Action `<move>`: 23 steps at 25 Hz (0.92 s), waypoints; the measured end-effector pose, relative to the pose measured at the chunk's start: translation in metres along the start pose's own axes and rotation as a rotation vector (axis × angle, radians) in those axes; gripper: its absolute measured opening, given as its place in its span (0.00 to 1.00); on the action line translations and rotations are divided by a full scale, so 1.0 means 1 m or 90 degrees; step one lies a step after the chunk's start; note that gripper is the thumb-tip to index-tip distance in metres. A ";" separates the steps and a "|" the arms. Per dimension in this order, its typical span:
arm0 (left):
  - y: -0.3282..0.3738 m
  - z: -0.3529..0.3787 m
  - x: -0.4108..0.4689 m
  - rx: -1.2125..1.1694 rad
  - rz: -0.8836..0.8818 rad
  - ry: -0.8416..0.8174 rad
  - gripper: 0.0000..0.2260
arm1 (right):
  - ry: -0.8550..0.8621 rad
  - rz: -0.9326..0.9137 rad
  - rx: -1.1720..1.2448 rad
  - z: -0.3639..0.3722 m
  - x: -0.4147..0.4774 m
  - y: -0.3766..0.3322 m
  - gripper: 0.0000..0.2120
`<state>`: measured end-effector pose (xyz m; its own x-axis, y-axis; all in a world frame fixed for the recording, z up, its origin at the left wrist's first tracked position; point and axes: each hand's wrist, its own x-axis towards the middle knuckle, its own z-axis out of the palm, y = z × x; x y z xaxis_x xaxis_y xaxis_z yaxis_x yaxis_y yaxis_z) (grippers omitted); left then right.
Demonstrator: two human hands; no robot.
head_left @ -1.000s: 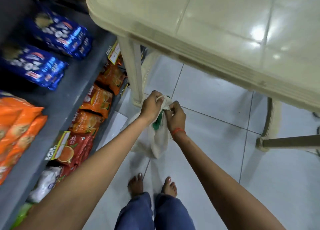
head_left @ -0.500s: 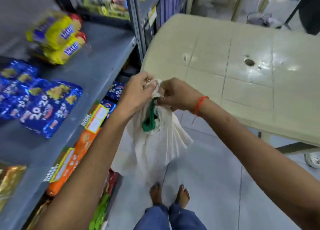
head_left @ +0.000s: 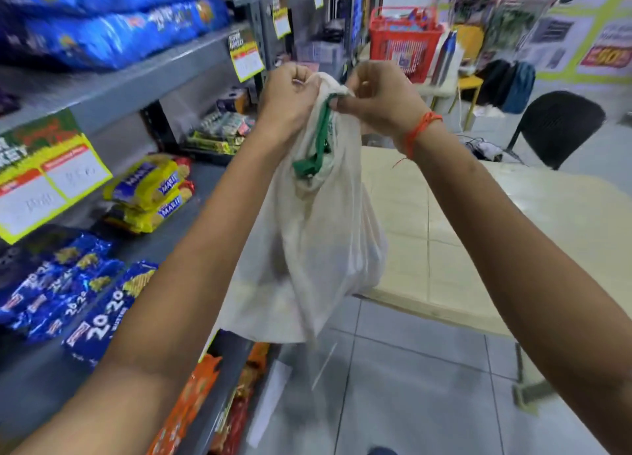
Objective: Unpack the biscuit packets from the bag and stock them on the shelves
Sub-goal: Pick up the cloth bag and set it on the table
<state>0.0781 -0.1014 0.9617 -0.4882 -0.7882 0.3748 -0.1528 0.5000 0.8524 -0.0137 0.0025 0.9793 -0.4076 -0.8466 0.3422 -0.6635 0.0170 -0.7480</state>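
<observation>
A white cloth bag (head_left: 318, 249) with green handles hangs in the air in front of me, held up by its gathered top. My left hand (head_left: 290, 95) grips the bag's top edge on the left. My right hand (head_left: 376, 95) pinches the top edge on the right, beside the green handle. The bag's contents are hidden. On the grey shelf (head_left: 164, 235) to my left lie blue 20-20 biscuit packets (head_left: 78, 300) and yellow Marie packets (head_left: 154, 191). Large blue packs (head_left: 119, 27) fill the shelf above.
A cream plastic table (head_left: 461, 242) stands just right of the bag. Orange packets (head_left: 191, 403) line the lowest shelf by the tiled floor. Behind are a red shopping basket (head_left: 403, 40), a black chair (head_left: 557, 126) and yellow price tags (head_left: 44, 181) on the shelf edges.
Both hands have lifted the bag from near the floor up to chest height, above the table's edge. My view has risen from the floor to the shelves and the shop behind.
</observation>
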 end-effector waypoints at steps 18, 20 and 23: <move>-0.061 0.131 0.183 -0.223 -0.035 0.170 0.03 | 0.238 0.060 0.080 -0.017 0.174 0.176 0.16; -0.050 0.134 0.205 -0.253 -0.017 0.156 0.04 | 0.272 0.017 0.095 -0.027 0.189 0.174 0.19; -0.044 0.134 0.220 -0.293 0.029 0.116 0.05 | 0.273 -0.008 0.085 -0.031 0.200 0.176 0.18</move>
<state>-0.1372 -0.2487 0.9580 -0.3218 -0.8392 0.4383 0.2810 0.3574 0.8907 -0.2318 -0.1473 0.9338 -0.6415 -0.5486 0.5362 -0.5952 -0.0849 -0.7991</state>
